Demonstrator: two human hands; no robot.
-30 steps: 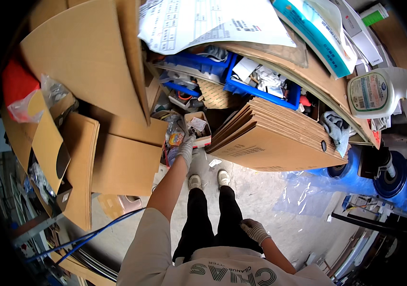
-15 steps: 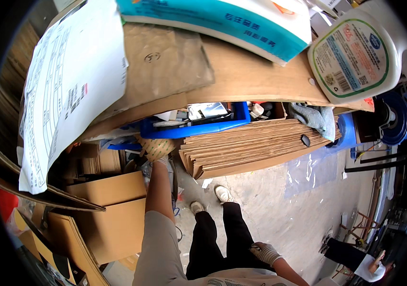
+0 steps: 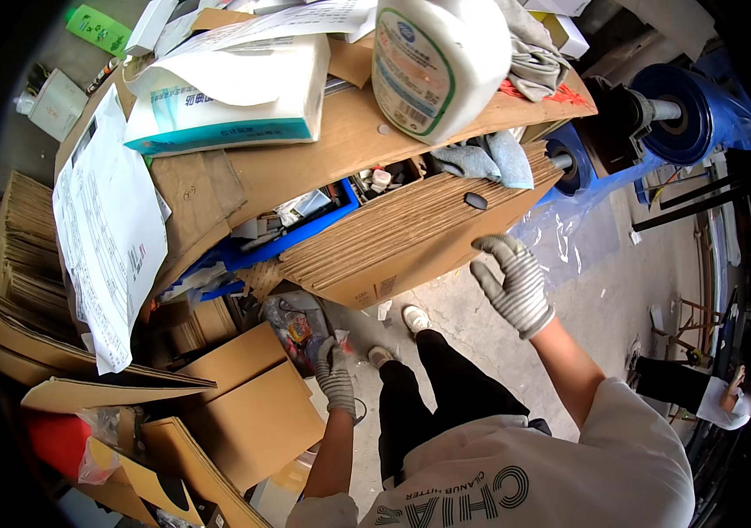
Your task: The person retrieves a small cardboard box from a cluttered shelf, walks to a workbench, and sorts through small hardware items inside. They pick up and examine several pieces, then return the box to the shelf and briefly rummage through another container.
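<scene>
My right hand [image 3: 516, 286], in a grey-and-white striped glove, is raised with thumb and fingers apart and nothing between them. It hovers just off the right front of a stack of flattened cardboard boxes [image 3: 367, 264]. A small black rounded object [image 3: 476, 201] lies on that stack. My left hand [image 3: 335, 377], gloved alike, hangs lower with loosely extended fingers and no object visible in it. Beside it are a clear plastic bag [image 3: 296, 326] with colourful contents and a large brown carton [image 3: 257, 414]. A spotted brown sheet [image 3: 261, 277] pokes out left of the stack.
On the wooden table [image 3: 296, 172] stand a white bottle [image 3: 433, 70] and a tissue pack [image 3: 226, 110]. Under its edge sits a blue bin [image 3: 292, 238] of small items; a grey cloth [image 3: 490, 160] drapes nearby. Blue film rolls [image 3: 675, 114] stand right. Another person [image 3: 692, 392] is far right.
My left hand has drawn back from the spotted brown sheet under the table. My right hand has risen from beside my thigh to the cardboard stack. The view has shifted.
</scene>
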